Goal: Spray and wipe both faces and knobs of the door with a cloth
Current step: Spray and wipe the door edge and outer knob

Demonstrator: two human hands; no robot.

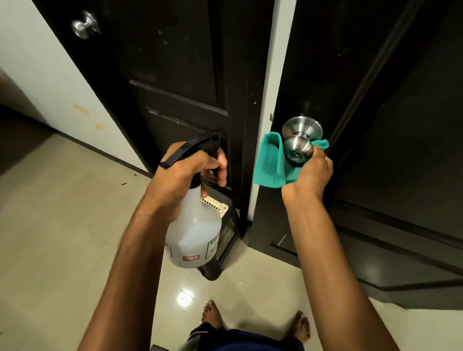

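Head view. Saw the right-hand door, dark and ajar, white edge toward the camera, steel knob low on its near face. Saw a teal cloth draped under and behind that knob, one corner poking out on the far side. Soft and limp by the look of it, likely to slip off polished steel unless bunched and pinched tight around the knob's neck. Right hand curled round the knob's underside, holding cloth against metal, fingertips at the lock face. Left hand wrapped round the neck of a white bottle, index finger hooked at the black trigger, nozzle aimed toward the door edge. Looked part-full, so probably some heft; best gripped high at the neck, as here. Spotted a second knob upper left on another dark door. Bare feet on glossy floor below.
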